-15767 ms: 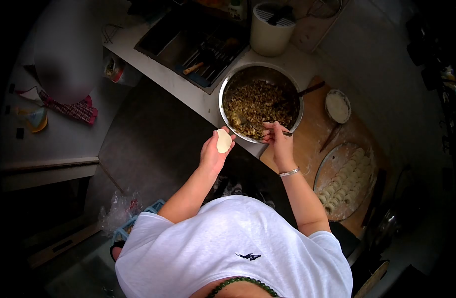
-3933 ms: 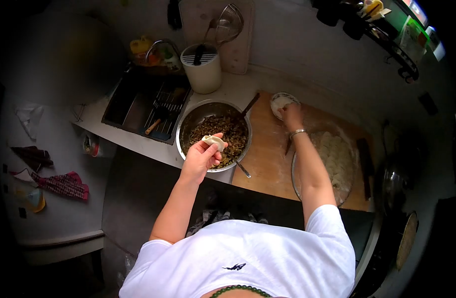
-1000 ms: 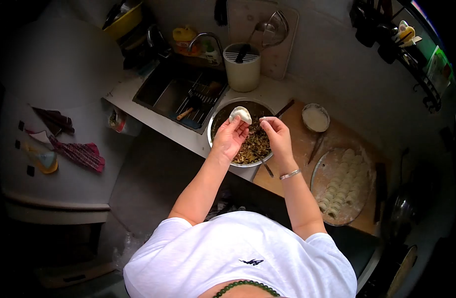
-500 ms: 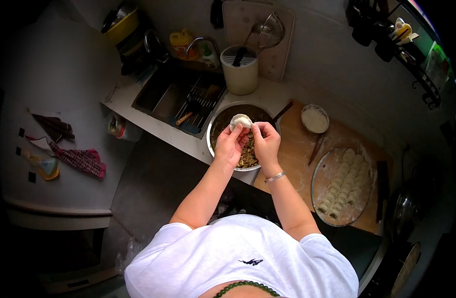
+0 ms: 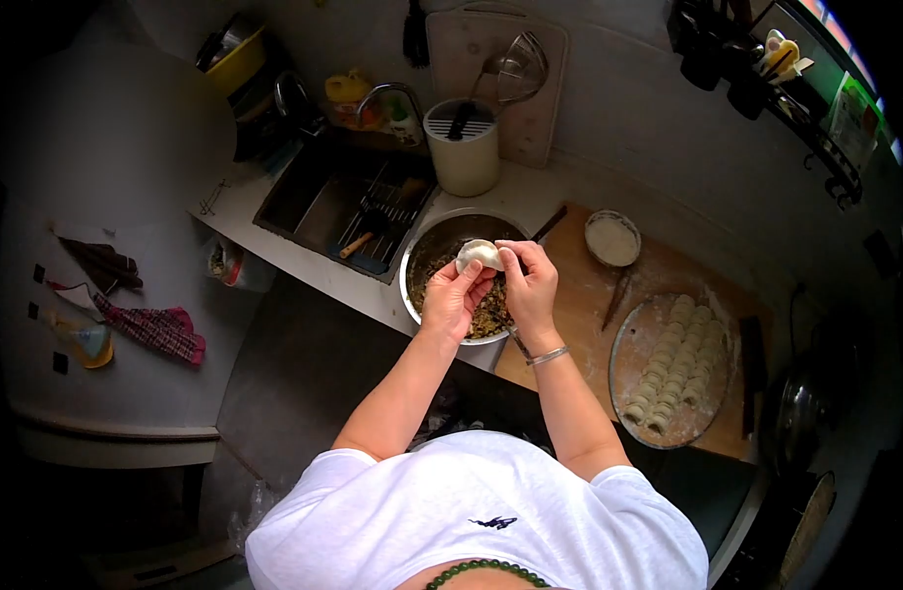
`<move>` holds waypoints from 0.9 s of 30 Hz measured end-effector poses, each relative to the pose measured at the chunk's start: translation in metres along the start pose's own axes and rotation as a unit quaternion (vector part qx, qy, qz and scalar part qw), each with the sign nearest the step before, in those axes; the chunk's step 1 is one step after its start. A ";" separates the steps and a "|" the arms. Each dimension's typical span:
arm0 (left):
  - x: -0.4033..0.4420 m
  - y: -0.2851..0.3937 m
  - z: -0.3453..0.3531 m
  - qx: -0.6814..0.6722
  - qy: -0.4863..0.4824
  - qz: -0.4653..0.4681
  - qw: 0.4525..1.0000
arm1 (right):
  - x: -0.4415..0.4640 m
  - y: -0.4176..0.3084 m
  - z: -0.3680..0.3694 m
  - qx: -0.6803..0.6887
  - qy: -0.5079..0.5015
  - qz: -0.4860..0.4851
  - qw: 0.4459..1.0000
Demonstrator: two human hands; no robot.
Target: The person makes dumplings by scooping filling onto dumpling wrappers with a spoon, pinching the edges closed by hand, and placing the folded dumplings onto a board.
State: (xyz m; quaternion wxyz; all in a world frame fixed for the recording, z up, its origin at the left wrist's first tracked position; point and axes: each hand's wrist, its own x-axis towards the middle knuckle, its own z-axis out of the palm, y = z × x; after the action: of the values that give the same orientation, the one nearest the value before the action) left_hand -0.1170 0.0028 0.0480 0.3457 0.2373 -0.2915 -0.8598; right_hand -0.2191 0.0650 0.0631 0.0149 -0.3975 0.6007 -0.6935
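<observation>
A pale folded dumpling (image 5: 479,256) is held between both hands above a metal bowl (image 5: 409,295) of chopped filling (image 5: 491,313). My left hand (image 5: 453,300) is closed around its lower left side, with the thumb against the dough. At its right edge, my right hand (image 5: 528,282) pinches the rim between thumb and fingers. The hands hide part of the bowl and filling. A dark handle (image 5: 550,222) sticks out over the bowl's upper right rim.
Right of the bowl, a floured wooden board (image 5: 569,285) bears a small bowl of flour (image 5: 612,240), a rolling pin (image 5: 616,300) and a round tray (image 5: 623,344) with rows of dumplings (image 5: 672,364). A sink (image 5: 304,202) lies left; a white utensil holder (image 5: 463,157) stands behind.
The view has shifted slightly. Both hands stay on the dumpling over the bowl; my right fingers have moved a little along its edge.
</observation>
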 end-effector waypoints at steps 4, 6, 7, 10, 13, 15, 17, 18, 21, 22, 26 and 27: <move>-0.001 0.000 0.001 0.040 -0.018 0.001 0.999 | 0.001 0.003 -0.004 0.024 -0.029 0.038 0.999; -0.002 0.001 0.003 0.037 -0.021 0.000 0.999 | 0.001 0.004 -0.006 -0.002 -0.033 0.008 0.999; -0.002 0.002 0.003 0.033 -0.023 0.000 0.999 | 0.001 0.005 -0.007 -0.026 -0.038 -0.022 0.999; -0.001 0.003 0.002 0.064 -0.016 -0.003 0.998 | 0.004 0.005 -0.011 0.014 -0.029 0.005 0.999; 0.000 0.001 -0.001 0.104 -0.030 -0.005 0.994 | 0.008 0.000 -0.014 0.011 -0.060 0.019 0.998; 0.000 0.001 -0.001 0.101 -0.033 -0.005 0.994 | 0.007 -0.002 -0.014 0.001 -0.068 0.022 0.997; 0.000 0.002 0.000 0.098 -0.035 -0.005 0.995 | 0.006 -0.001 -0.015 -0.009 -0.076 0.024 0.997; 0.000 0.002 0.001 0.098 -0.033 -0.009 0.995 | 0.006 0.000 -0.016 -0.004 -0.075 0.033 0.997; -0.002 0.006 0.001 0.124 -0.034 -0.017 0.992 | 0.009 0.003 -0.020 0.032 -0.076 0.061 0.995; -0.002 0.007 0.001 0.151 -0.038 -0.023 0.988 | 0.012 0.003 -0.021 0.062 -0.075 0.079 0.992; -0.001 0.008 -0.001 0.215 -0.068 -0.026 0.974 | 0.013 0.004 -0.022 0.027 -0.147 0.091 0.985; -0.002 0.009 0.000 0.211 -0.071 -0.028 0.975 | 0.012 0.006 -0.022 0.029 -0.143 0.094 0.985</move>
State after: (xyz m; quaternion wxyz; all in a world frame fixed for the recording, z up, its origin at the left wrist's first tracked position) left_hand -0.1116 -0.0008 0.0547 0.2418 0.2509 -0.4830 -0.8032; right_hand -0.2424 0.0754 0.0651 0.1774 -0.4337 0.6067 -0.6421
